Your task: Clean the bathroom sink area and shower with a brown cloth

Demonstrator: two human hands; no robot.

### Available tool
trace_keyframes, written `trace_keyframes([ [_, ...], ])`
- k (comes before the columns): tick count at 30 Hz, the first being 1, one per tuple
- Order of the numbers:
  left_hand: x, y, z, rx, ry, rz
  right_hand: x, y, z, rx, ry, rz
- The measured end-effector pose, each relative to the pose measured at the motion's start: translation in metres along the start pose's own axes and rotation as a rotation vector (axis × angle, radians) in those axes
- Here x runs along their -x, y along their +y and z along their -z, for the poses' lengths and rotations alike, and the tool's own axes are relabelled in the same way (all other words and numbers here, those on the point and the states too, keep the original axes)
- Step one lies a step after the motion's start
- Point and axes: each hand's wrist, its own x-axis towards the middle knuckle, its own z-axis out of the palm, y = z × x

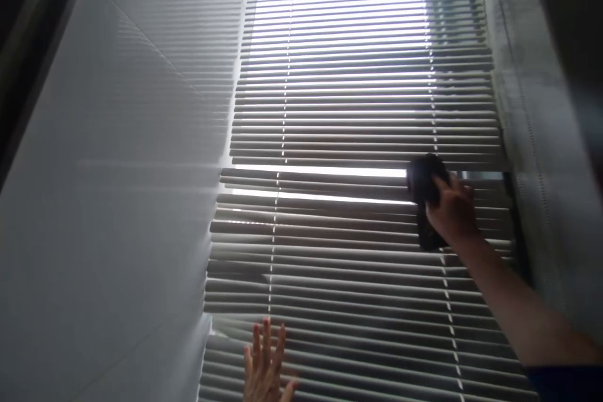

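Note:
A window blind with pale horizontal slats hangs in front of me, bright light coming through its upper part. On its right side, my right hand presses a dark cloth against the slats, the fingers closed on it. Part of the cloth dangles below the hand. Low in the view, my left hand is raised with its fingers spread, at the lower slats and holding nothing. Around the height of the cloth some slats are tilted or parted, leaving bright gaps.
A smooth, pale wall stands on the left and reflects the slats. To the right is another wall, with a thin beaded cord hanging along it. Light ladder cords run down through the slats.

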Motion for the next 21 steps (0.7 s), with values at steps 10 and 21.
trace_keyframes([
  [10, 0.002, -0.001, -0.004, 0.065, -0.081, 0.007, 0.029, -0.166, -0.025, -0.193, -0.103, 0.218],
  [21, 0.005, -0.016, -0.013, -0.045, -0.138, 0.004, 0.032, -0.277, -0.01, -0.21, -0.069, 1.066],
])
